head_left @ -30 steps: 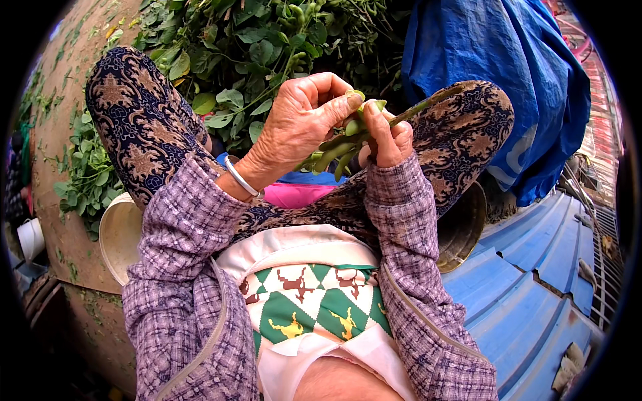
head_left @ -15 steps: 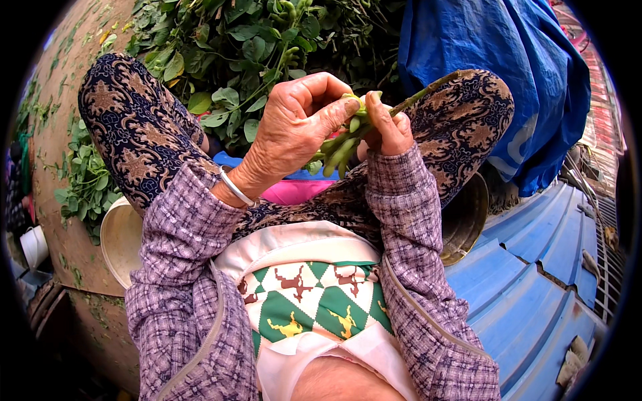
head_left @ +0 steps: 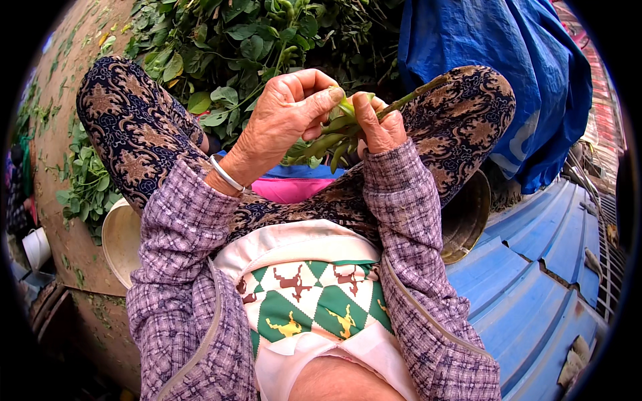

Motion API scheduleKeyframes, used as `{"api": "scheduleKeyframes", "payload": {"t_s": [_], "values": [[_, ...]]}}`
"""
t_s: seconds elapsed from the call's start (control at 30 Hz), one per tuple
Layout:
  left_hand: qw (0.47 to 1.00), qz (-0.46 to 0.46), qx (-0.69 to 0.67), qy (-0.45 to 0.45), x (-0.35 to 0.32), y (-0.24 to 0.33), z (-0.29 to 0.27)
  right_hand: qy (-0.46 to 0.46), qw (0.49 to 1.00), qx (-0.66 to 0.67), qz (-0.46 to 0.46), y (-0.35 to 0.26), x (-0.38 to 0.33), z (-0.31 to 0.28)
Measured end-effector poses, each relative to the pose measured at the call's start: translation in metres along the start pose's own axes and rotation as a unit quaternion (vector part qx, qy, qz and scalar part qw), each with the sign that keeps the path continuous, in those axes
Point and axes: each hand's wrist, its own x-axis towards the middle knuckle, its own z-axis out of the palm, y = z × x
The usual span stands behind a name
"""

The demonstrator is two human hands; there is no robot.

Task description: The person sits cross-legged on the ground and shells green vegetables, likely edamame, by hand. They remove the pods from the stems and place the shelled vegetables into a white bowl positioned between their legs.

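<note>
My right hand (head_left: 381, 127) grips a bean stalk (head_left: 424, 89), its bare brown-green end slanting up to the right over my knee. Several plump green pods (head_left: 326, 143) hang from the stalk between my two hands. At their top, my left hand (head_left: 284, 117) is closed, thumb and forefinger pinching a light green pod (head_left: 346, 107). A pale bangle (head_left: 226, 172) circles the left wrist. Part of the pod cluster is hidden behind the fingers.
Beyond my knees lies a heap of leafy bean plants (head_left: 227, 40). A blue tarp (head_left: 495, 73) covers something at the right, above blue corrugated sheets (head_left: 535, 267). A pale bucket (head_left: 120, 244) stands by my left leg, a metal one (head_left: 466, 217) by my right.
My left hand has shifted slightly to the left, its pinch turning on a pod. The stalk and hanging pods have tilted and moved a little left with my right hand.
</note>
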Motion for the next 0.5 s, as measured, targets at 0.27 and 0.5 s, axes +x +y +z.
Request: {"api": "scheduleKeyframes", "payload": {"t_s": [0.27, 0.5], "values": [[0.994, -0.033, -0.104, -0.002, 0.003, -0.006, -0.009, -0.031, 0.999, 0.042, 0.006, -0.004, -0.003, 0.005], [0.996, -0.013, 0.061, -0.06, 0.002, 0.004, -0.005, -0.009, 0.999, 0.033, 0.034, 0.003, -0.001, -0.01]]}}
